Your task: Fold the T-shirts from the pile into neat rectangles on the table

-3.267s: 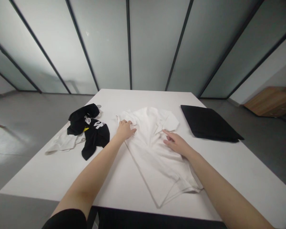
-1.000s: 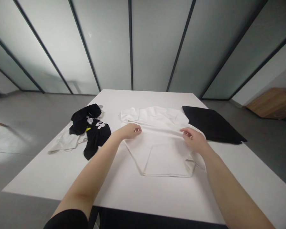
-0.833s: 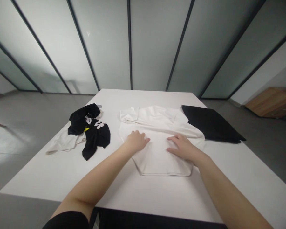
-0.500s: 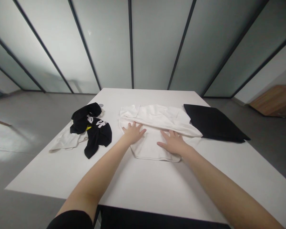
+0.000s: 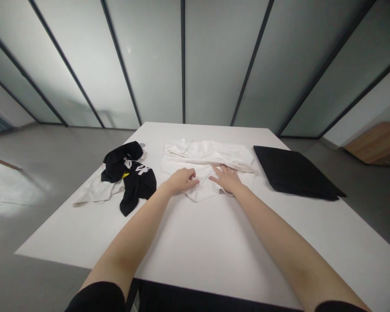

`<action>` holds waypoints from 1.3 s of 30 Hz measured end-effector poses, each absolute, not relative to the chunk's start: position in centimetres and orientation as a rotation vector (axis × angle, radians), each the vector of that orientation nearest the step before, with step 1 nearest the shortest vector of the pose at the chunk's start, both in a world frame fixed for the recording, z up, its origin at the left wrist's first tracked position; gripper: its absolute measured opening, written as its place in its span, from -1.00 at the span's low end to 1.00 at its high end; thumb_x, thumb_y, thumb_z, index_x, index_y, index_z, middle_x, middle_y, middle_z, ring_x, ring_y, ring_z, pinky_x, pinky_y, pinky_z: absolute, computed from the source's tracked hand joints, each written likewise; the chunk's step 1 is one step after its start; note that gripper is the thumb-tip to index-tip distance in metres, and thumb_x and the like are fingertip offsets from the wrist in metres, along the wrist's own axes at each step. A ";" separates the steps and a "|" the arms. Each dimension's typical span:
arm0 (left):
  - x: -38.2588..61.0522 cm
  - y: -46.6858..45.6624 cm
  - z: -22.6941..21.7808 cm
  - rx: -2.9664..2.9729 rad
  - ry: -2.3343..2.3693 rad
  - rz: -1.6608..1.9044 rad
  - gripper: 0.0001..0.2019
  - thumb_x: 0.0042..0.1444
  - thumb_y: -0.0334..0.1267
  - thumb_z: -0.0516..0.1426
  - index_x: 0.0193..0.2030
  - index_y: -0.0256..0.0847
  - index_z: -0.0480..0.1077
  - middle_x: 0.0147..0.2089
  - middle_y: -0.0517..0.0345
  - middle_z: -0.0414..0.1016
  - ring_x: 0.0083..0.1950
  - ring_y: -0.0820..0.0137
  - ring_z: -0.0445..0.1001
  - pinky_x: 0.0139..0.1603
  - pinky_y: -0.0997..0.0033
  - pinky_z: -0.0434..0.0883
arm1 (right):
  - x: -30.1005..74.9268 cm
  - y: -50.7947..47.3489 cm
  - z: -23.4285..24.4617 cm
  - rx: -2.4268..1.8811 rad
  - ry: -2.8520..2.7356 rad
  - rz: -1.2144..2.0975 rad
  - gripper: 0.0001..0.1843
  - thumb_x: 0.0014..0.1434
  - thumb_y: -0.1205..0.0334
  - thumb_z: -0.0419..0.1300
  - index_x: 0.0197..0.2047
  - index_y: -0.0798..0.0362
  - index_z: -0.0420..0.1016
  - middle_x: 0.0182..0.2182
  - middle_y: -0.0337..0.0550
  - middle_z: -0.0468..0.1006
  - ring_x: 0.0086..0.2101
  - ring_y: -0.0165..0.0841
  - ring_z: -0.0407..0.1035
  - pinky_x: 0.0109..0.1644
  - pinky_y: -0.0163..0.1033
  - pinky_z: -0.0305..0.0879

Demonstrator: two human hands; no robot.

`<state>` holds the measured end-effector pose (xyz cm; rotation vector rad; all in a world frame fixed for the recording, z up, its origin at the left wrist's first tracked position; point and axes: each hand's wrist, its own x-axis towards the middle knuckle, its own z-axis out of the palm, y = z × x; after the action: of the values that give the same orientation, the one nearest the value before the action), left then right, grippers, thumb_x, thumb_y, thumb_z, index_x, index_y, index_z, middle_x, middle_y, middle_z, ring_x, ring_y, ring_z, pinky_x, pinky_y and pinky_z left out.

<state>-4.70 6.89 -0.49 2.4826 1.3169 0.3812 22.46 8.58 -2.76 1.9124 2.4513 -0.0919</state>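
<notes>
White cloth garment: the white cloth garment (image 5: 211, 149) lies at mid-counter, between the dark clothes and the black sheet, wrinkled, a thick fold across its far part; near edge uneven, dipping to a point between the hands.
Left hand: the left hand (image 5: 181, 180) is at the garment's near-left part, fingers curled, thumb just below them; can't tell if fabric is pinched.
Right hand: the right hand (image 5: 226, 178) is palm down on the garment, fingers spread, tips by the thick fold.
Counter: white rectangular counter (image 5: 201, 247), carries all the cloth.
Left pile: crumpled black cloth clothes with white lettering (image 5: 138, 184), small yellow patch showing, partly over an off-white piece of cloth (image 5: 95, 190); near the left forearm.
Right side: flat black four-sided sheet (image 5: 294, 173), just beside the garment, apart from it; material unclear.
Background: frosted glass panels with dark frames (image 5: 214, 60); brown wooden cabinet (image 5: 378, 143) on the right.
</notes>
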 end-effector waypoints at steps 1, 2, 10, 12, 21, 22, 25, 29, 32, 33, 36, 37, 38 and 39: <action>-4.6 6.9 -0.4 2.460 1.303 0.334 -0.57 0.31 0.05 0.17 0.17 -0.16 0.49 -0.05 -0.01 0.64 -0.01 0.15 0.58 0.08 0.21 0.44 | 22.7 8.2 -2.8 1.907 2.469 -0.074 -0.18 0.51 -0.33 -0.10 0.64 -0.09 0.07 0.58 0.21 0.08 0.51 0.11 0.00 0.52 0.33 -0.10; -4.6 6.9 -0.3 2.439 1.285 0.273 -0.52 0.25 0.04 0.22 0.22 -0.15 0.48 -0.07 0.03 0.65 -0.05 0.16 0.59 0.02 0.24 0.44 | 23.0 7.6 -2.9 1.902 2.487 -0.067 -0.20 0.52 -0.31 -0.09 0.62 -0.07 0.12 0.58 0.19 0.09 0.51 0.10 0.01 0.52 0.30 -0.08; -4.3 6.1 2.7 2.167 1.310 -0.194 -0.38 0.28 0.35 0.03 -0.45 -0.15 0.54 -0.45 0.07 0.55 -0.37 0.25 0.50 -0.25 0.27 0.37 | 27.9 2.7 -3.5 1.944 2.533 -0.327 -0.29 0.43 -0.07 0.17 0.50 0.10 0.37 0.52 0.22 0.23 0.47 0.13 0.15 0.52 0.12 0.07; -4.5 5.9 3.3 2.076 1.382 -0.302 -0.32 0.25 0.40 0.03 -0.55 -0.16 0.48 -0.48 0.03 0.53 -0.43 0.26 0.46 -0.25 0.23 0.40 | 30.3 1.6 -3.7 1.974 2.549 -0.340 -0.33 0.40 -0.03 0.20 0.45 0.12 0.44 0.47 0.24 0.32 0.45 0.10 0.19 0.53 0.12 0.06; -8.6 6.4 4.5 1.879 1.702 -0.485 -0.51 0.16 0.25 0.20 -0.33 -0.21 0.59 -0.20 -0.23 0.70 -0.21 0.06 0.65 -0.13 0.12 0.56 | 39.4 0.6 -3.3 2.391 2.106 -0.297 -0.59 0.24 -0.01 0.29 0.03 0.06 0.68 0.00 0.21 0.67 -0.06 0.06 0.61 0.04 0.03 0.48; -8.6 6.4 4.6 1.962 1.783 -0.447 -0.49 0.23 0.25 0.14 -0.24 -0.21 0.61 -0.12 -0.26 0.71 -0.09 0.01 0.67 -0.05 0.10 0.55 | 39.5 0.7 -3.3 2.447 2.045 -0.273 -0.57 0.24 -0.08 0.28 -0.01 0.06 0.69 -0.06 0.22 0.66 -0.10 0.06 0.62 0.00 0.04 0.48; -7.7 6.4 4.2 2.146 1.974 -0.255 -0.46 0.37 0.20 0.01 0.11 -0.19 0.56 0.16 -0.25 0.65 0.19 -0.04 0.60 0.17 0.07 0.48 | 39.0 1.0 -3.7 2.612 1.998 -0.138 -0.45 0.25 -0.17 0.27 0.08 0.10 0.64 -0.10 0.24 0.61 -0.07 0.09 0.59 0.00 0.05 0.47; -4.9 5.7 2.2 2.259 1.978 -0.023 -0.38 0.44 0.17 -0.03 0.42 -0.20 0.32 0.40 -0.31 0.44 0.41 -0.07 0.42 0.34 0.00 0.35 | 37.9 1.0 -4.2 2.744 1.998 -0.070 -0.25 0.24 -0.08 0.29 0.37 0.18 0.40 -0.06 0.29 0.58 -0.07 0.11 0.58 -0.01 0.06 0.45; -3.4 4.9 0.7 2.247 1.954 -0.084 -0.32 0.44 0.18 -0.03 0.52 -0.19 0.18 0.62 -0.38 0.09 0.58 -0.21 0.14 0.42 -0.21 0.24 | 37.4 1.0 -3.7 2.782 2.001 -0.253 -0.21 0.24 0.04 0.27 0.45 0.19 0.31 -0.05 0.27 0.60 -0.12 0.06 0.58 -0.03 0.02 0.44; -3.1 4.7 0.5 2.226 1.952 -0.125 -0.32 0.44 0.20 -0.03 0.53 -0.15 0.16 0.65 -0.36 0.02 0.61 -0.24 0.07 0.42 -0.28 0.22 | 37.3 1.0 -3.3 2.769 2.046 -0.339 -0.23 0.23 0.09 0.27 0.45 0.18 0.32 -0.09 0.20 0.61 -0.14 0.02 0.57 -0.04 -0.01 0.43; -3.1 4.2 1.3 2.157 1.921 -0.244 -0.25 0.33 0.26 0.09 0.53 -0.08 0.18 0.62 -0.34 0.09 0.58 -0.26 0.13 0.36 -0.30 0.31 | 37.5 1.0 -1.8 2.688 2.224 -0.555 -0.32 0.17 0.19 0.26 0.36 0.08 0.46 -0.31 -0.09 0.59 -0.30 -0.12 0.53 -0.14 -0.12 0.41; -3.2 4.1 1.9 2.145 1.900 -0.289 -0.19 0.25 0.27 0.18 0.52 -0.09 0.20 0.58 -0.37 0.15 0.53 -0.26 0.21 0.32 -0.24 0.37 | 37.7 0.9 -1.3 2.667 2.271 -0.580 -0.37 0.16 0.21 0.25 0.31 0.05 0.51 -0.37 -0.15 0.57 -0.35 -0.16 0.51 -0.19 -0.15 0.39; -3.3 4.0 2.6 2.141 1.871 -0.343 -0.11 0.14 0.26 0.28 0.51 -0.12 0.22 0.54 -0.40 0.22 0.48 -0.27 0.30 0.27 -0.16 0.41 | 37.9 0.8 -0.8 2.650 2.301 -0.588 -0.44 0.15 0.21 0.25 0.24 0.02 0.57 -0.41 -0.20 0.55 -0.38 -0.18 0.49 -0.23 -0.17 0.37; -3.5 3.9 3.3 2.147 1.830 -0.398 -0.05 0.03 0.23 0.36 0.49 -0.14 0.26 0.49 -0.41 0.29 0.41 -0.26 0.38 0.23 -0.09 0.45 | 38.2 0.5 -0.4 2.625 2.305 -0.600 -0.54 0.14 0.20 0.26 0.12 0.00 0.64 -0.44 -0.21 0.54 -0.40 -0.19 0.48 -0.26 -0.18 0.35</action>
<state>-3.51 3.88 3.34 2.1475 1.8305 -0.3980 38.23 0.50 -0.37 2.6253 2.3051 -0.6002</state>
